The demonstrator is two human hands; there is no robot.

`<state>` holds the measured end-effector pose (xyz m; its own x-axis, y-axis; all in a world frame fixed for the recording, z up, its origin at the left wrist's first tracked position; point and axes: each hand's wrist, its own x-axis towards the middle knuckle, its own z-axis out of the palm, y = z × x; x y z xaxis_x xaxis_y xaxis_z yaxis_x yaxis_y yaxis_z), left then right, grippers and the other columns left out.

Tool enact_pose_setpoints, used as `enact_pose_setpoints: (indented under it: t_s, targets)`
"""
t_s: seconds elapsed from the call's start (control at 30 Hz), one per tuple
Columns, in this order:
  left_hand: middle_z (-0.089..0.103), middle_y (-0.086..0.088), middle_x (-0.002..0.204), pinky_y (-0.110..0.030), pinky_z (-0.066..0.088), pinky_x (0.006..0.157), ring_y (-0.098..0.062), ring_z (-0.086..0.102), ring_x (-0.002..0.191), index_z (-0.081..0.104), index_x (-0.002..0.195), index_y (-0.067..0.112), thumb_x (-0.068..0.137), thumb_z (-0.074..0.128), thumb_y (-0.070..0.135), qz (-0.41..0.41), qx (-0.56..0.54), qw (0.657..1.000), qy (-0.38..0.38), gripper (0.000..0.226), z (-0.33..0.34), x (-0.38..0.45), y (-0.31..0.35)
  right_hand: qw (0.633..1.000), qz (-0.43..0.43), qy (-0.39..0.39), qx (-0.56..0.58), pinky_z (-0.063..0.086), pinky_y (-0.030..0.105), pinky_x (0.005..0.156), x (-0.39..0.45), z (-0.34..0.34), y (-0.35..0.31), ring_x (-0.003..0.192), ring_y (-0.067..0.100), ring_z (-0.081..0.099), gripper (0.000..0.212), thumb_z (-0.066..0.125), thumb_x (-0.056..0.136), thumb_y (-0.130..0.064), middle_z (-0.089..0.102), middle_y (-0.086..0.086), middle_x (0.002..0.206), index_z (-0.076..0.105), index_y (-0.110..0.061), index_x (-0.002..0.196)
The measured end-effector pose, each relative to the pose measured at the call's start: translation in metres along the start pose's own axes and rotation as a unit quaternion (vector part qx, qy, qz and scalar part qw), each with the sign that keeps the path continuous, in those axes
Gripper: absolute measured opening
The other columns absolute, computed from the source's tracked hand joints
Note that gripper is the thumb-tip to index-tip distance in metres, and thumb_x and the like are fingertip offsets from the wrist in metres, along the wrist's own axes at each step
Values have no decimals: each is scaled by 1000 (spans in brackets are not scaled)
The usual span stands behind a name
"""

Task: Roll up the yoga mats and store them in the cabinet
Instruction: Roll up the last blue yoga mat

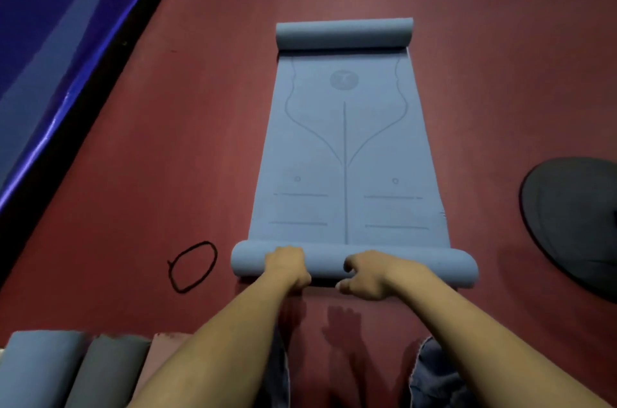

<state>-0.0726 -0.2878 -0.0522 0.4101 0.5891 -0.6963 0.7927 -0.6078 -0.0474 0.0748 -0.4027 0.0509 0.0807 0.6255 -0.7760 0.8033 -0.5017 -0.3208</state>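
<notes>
A red floor [133, 174] fills the view, with a blue mat [345, 147] laid lengthways at centre. Its far end is curled into a roll, and its near end is rolled into a thicker tube under both hands. A dark disc [574, 217] lies at right, rolled mats [66, 371] sit near left, and a black band [193, 266] lies left of the tube. The left hand [288, 267] and right hand [370, 277] curl round the near roll. Rolling looks just begun; the next move calls for even forward pushes, keeping the edges square. No cabinet shows.
</notes>
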Motion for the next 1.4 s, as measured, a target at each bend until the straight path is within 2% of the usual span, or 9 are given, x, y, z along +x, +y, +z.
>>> enact_pose_setpoints:
  t_s: [0.33, 0.6, 0.87, 0.93, 1.0, 1.07, 1.17, 1.3, 1.4]
  targets:
    - [45, -9, 144, -38, 43, 104, -28, 53, 130, 32, 152, 11, 87, 73, 27, 39, 113, 993, -2, 78, 60, 72, 9, 999, -25, 28, -8, 43, 41, 107, -3, -26, 0, 133, 32, 51, 56, 50, 101, -48, 53, 12, 146, 45, -15, 147]
    - [57, -12, 140, -41, 47, 106, -33, 57, 129, 61, 132, 13, 94, 64, 20, 143, 135, 979, -58, 38, 27, 43, 46, 998, 31, 15, -50, 40, 49, 111, 7, -1, 29, 137, 33, 47, 60, 57, 97, -46, 47, 8, 151, 43, -18, 148]
    - [66, -15, 126, -40, 48, 90, -39, 61, 119, 65, 122, 16, 95, 51, 7, 206, 179, 951, 146, 31, -91, -82, 41, 990, 115, 72, -47, 36, 48, 112, -34, 30, 53, 140, 36, 38, 112, 66, 91, -17, 35, 13, 155, -23, -19, 159]
    - [68, -14, 123, -40, 48, 87, -39, 62, 116, 65, 120, 16, 95, 51, 8, 209, 201, 940, 180, 30, -99, -120, 32, 977, 101, 167, -89, 37, 44, 108, -56, 29, 39, 133, 35, 40, 109, 70, 88, -19, 39, 14, 144, -11, -18, 161]
    - [72, -10, 115, -39, 48, 79, -37, 66, 109, 66, 113, 19, 93, 54, 12, 217, 194, 934, 209, 24, -97, -150, 13, 948, 68, 286, -121, 38, 40, 99, -83, 20, 28, 126, 32, 41, 81, 70, 83, -20, 42, 9, 135, 26, -21, 151]
    - [74, 1, 85, -30, 42, 56, -27, 72, 80, 66, 89, 23, 73, 74, 21, 229, 184, 919, 262, 18, -97, -181, -9, 928, 25, 345, -137, 35, 41, 99, -109, 13, 28, 131, 33, 36, 57, 69, 81, -21, 40, 7, 136, 45, -22, 132]
    - [57, 10, 53, -20, 15, 46, -14, 59, 44, 55, 64, 25, 35, 83, 25, 232, 185, 912, 284, 40, -91, -219, -34, 937, 4, 325, -132, 35, 44, 106, -153, 18, 43, 142, 39, 35, 36, 62, 85, -19, 49, 9, 139, 47, -17, 117]
    - [60, 11, 56, -20, 16, 46, -15, 60, 46, 57, 68, 25, 44, 67, 22, 266, 175, 882, 348, 26, -85, -280, -35, 938, 12, 345, -24, 45, 38, 86, -210, 34, 70, 117, 32, 60, 48, 69, 89, -32, 63, 3, 124, 47, -24, 131]
    - [63, 10, 58, -20, 18, 46, -19, 61, 47, 59, 70, 26, 45, 74, 18, 252, 149, 870, 397, 31, -75, -312, -41, 887, -51, 448, -96, 47, 42, 71, -247, 59, 65, 93, 34, 65, 16, 71, 88, -32, 60, 1, 99, 61, -22, 95]
